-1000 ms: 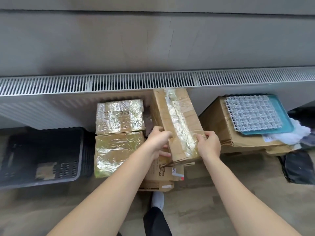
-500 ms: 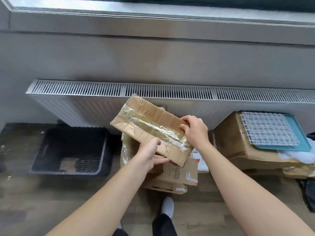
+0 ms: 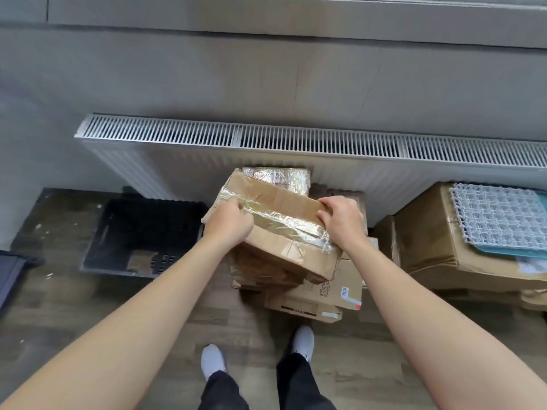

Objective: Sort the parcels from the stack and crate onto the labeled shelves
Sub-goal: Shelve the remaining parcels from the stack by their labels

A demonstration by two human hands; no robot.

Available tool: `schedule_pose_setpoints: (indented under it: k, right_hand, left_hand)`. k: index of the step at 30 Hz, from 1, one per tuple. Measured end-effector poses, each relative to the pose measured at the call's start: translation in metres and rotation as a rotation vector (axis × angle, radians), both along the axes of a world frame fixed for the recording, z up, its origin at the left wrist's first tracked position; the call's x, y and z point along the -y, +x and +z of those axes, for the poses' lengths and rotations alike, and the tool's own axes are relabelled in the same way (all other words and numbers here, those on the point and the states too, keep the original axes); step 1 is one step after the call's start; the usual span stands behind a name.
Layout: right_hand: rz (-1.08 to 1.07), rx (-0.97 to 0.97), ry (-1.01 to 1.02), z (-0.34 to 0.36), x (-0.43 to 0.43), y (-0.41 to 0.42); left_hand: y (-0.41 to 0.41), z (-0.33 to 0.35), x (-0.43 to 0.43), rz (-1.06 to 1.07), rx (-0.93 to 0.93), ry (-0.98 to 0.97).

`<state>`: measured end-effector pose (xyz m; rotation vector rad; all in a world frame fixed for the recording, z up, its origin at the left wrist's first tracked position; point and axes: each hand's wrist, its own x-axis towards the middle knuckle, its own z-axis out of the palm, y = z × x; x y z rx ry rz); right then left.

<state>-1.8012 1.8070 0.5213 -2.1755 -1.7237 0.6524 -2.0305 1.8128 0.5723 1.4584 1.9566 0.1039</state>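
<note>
Finding: I hold 1 parcel (image 3: 278, 202) over the stack (image 3: 325, 294), tilted, taped face up. I cannot tell whether it is free of the box beneath.

My left hand (image 3: 229, 224) is clamped on its left end, fingers curled over the tape. My right hand (image 3: 340, 221) is clamped on the right end. I judge 2 hands at opposite ends suit a long box with crumpled cardboard, since 1 hand might let it sag or twist.

The crate (image 3: 100, 229) sits on the floor left of the stack. No shelf is in view and no label is legible, so I judge reading and carrying come next.
</note>
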Motion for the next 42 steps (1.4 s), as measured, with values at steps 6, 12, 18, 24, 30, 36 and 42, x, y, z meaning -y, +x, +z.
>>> schedule_pose_setpoints:
  k: [6, 12, 18, 24, 30, 36, 42]
  right_hand:
    - [-0.391, -0.251, -0.244, 0.001, 0.005, 0.005]
    - [-0.516, -0.490, -0.368, -0.008, 0.011, 0.011]
    - [-0.577, -0.637, -0.216, 0.023, -0.002, 0.004]
    - [-0.576, -0.606, -0.091, 0.038, -0.011, 0.000]
    - [-0.517, -0.622, -0.183, 0.047, -0.010, -0.003]
    - [-0.465, -0.591, -0.173, 0.052, -0.009, -0.008]
    - [-0.508, -0.764, -0.128, 0.064, -0.011, -0.008]
  left_hand:
    - [-0.020, -0.030, -0.035, 0.043, -0.032, 0.001]
    - [-0.031, -0.026, -0.045, 0.256, 0.173, -0.146]
    - [-0.046, -0.010, -0.046, 0.394, 0.358, -0.206]
    - [-0.065, -0.002, -0.041, 0.642, 0.569, -0.240]
    - [-0.066, 0.005, -0.028, 0.525, 0.595, -0.155]
    - [-0.078, 0.006, -0.024, 0.628, 0.669, -0.142]
    - [-0.078, 0.017, -0.031, 0.698, 0.698, -0.190]
